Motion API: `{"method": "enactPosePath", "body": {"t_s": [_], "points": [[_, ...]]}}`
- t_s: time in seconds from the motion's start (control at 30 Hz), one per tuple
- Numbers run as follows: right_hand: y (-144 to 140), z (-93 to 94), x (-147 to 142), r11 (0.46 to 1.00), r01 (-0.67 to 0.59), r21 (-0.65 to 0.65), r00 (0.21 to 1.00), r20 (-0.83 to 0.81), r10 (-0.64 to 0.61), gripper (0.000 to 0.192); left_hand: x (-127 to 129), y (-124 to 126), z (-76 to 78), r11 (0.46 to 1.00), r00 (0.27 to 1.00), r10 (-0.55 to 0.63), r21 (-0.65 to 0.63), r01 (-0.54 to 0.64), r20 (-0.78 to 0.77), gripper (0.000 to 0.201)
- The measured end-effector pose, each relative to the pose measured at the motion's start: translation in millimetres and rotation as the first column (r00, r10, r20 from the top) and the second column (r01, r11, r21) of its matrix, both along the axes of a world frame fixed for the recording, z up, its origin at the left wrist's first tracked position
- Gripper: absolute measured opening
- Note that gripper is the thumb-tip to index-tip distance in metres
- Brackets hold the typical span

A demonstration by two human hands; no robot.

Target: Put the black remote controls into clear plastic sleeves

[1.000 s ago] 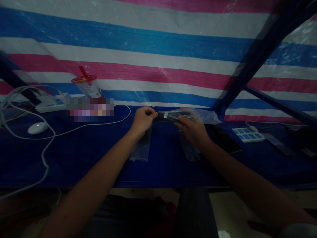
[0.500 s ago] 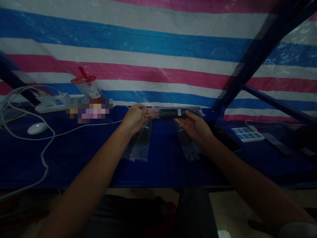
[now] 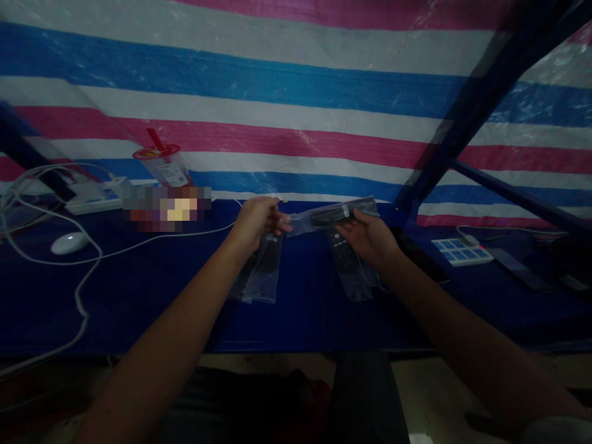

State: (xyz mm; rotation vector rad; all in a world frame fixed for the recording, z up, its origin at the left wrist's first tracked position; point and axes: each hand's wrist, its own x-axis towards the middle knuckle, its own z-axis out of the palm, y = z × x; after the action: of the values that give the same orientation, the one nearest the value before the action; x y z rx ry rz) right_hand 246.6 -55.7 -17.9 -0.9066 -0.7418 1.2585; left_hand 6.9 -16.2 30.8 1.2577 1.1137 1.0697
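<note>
A bagged remote is held above the middle of the tabletop, between the left hand and right hand. Two more bagged remotes lie on the tabletop below the hands. A mouse, cable and cup sit toward the left edge; a power strip lies toward the right edge.

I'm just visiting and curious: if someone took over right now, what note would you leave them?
Left hand: pinches the open end of a clear bag.
Right hand: holds that bag's other end, with a black remote inside, above the blue table.
On the table: one bagged remote under the left hand, another under the right.
Done: two lie bagged.
Left: the held bag looks unsealed; I can't tell for sure.
</note>
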Motion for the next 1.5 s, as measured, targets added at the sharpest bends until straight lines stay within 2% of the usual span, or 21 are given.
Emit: {"method": "enactPosePath", "body": {"t_s": [0.07,0.1,0.17,0.23,0.3,0.37,0.47,0.57,0.67,0.77,0.87,0.93,1.03,1.13,1.2,1.27,1.37,1.5], "points": [[-2,1.3,-3,1.0,-0.017,0.017,1.0,0.003,0.017,0.007,0,3,-5.3,0.978,0.981,0.139,0.174,-0.114,-0.139,0.021],[-4,2.1,-6,0.999,-0.036,0.03,0.999,0.009,0.036,0.008,1,4,-8.0,0.959,0.97,0.158,0.261,-0.107,-0.184,0.023],[-10,4.3,-13,0.995,-0.093,0.046,0.996,0.022,0.092,0.011,3,2,-12.7,0.937,0.97,0.06,0.349,0.028,-0.237,0.022],[-15,6.6,-23,0.986,-0.156,0.049,0.987,0.042,0.154,0.014,8,-3,-16.8,0.917,0.957,-0.136,0.334,0.22,-0.256,0.02],[-20,8.2,-32,0.975,-0.216,0.056,0.975,0.065,0.213,0.018,13,-9,-20.7,0.886,0.92,-0.286,0.292,0.36,-0.266,0.028],[-23,8.4,-40,0.965,-0.253,0.071,0.964,0.101,0.245,0.022,16,-14,-24.2,0.862,0.89,-0.356,0.268,0.431,-0.286,0.042],[-22,5.8,-44,0.962,-0.26,0.086,0.946,0.221,0.236,0.025,16,-14,-26.5,0.833,0.854,-0.397,0.257,0.489,-0.337,0.054],[-16,3.0,-35,0.982,-0.183,0.047,0.903,0.403,0.149,0.03,11,-11,-25.1,0.823,0.822,-0.34,0.279,0.495,-0.457,0.051],[-9,4.3,-17,0.999,0.006,0.054,0.838,0.545,-0.035,0.036,5,-6,-25.2,0.82,0.744,-0.084,0.379,0.429,-0.663,0.04],[-5,9.2,0,0.985,0.094,0.147,0.744,0.647,-0.167,0.024,1,-2,-30.2,0.824,0.574,0.151,0.423,0.377,-0.805,0.031],[-4,13.0,8,0.97,0.135,0.201,0.626,0.742,-0.241,0.015,1,-3,-35.1,0.857,0.42,0.214,0.376,0.352,-0.882,0.034],[-5,12.9,10,0.963,0.14,0.229,0.514,0.815,-0.268,0.012,2,-5,-35.6,0.869,0.369,0.224,0.356,0.344,-0.902,0.035],[-5,8.7,11,0.969,0.129,0.209,0.312,0.919,-0.239,0.012,4,-8,-34.1,0.866,0.335,0.213,0.336,0.37,-0.918,0.034],[-4,2.2,12,0.976,0.12,0.182,0.077,0.978,-0.192,0.014,4,-8,-34.9,0.831,0.282,0.244,0.35,0.431,-0.928,0.03],[-5,-1.9,13,0.981,0.107,0.16,-0.045,0.987,-0.156,0.021,4,-6,-37.3,0.804,0.263,0.286,0.38,0.457,-0.921,0.026],[-8,-4.9,12,0.988,0.092,0.121,-0.119,0.987,-0.11,0.031,5,-5,-39.8,0.795,0.267,0.289,0.385,0.468,-0.92,0.024],[-12,-7.3,10,0.99,0.095,0.104,-0.201,0.976,-0.084,0.042,7,-6,-41.0,0.811,0.277,0.235,0.345,0.473,-0.932,0.028],[-15,-8.9,6,0.988,0.103,0.114,-0.257,0.963,-0.084,0.044,10,-11,-39.6,0.832,0.283,0.278,0.378,0.406,-0.918,0.047]]}}
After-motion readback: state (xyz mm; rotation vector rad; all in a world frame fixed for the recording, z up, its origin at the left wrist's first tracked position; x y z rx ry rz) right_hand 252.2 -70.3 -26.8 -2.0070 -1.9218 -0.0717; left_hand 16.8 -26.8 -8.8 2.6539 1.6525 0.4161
